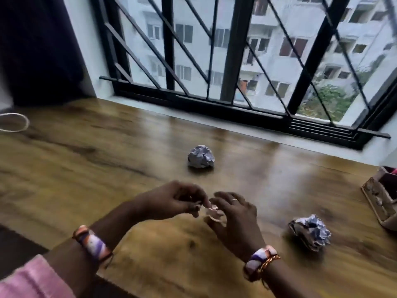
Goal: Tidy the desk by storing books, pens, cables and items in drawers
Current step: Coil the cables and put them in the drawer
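Right now I see both hands meeting low over the wooden desk (107,147). My left hand (171,201) has its fingers curled, pinching something small between the fingertips; the right hand (234,214), a ring on one finger, curves loosely around a small pale, translucent thing (211,212) between the two hands. Motion blur keeps me from telling what that thing is, or whether the right fingers really grip it. Each wrist wears a patterned band.

Taking the hands as my landmark: a crumpled paper ball (201,157), white with bluish marks, lies on the desk just beyond them, toward the window (236,61). A second crumpled ball (310,232) sits to the right of the hands, apart from them. Farther right, at the desk's edge, stands a worn wooden organiser box (380,203); its contents are cut off from view. Far left of the hands, a loop of white cable (19,122) rests on the desk.
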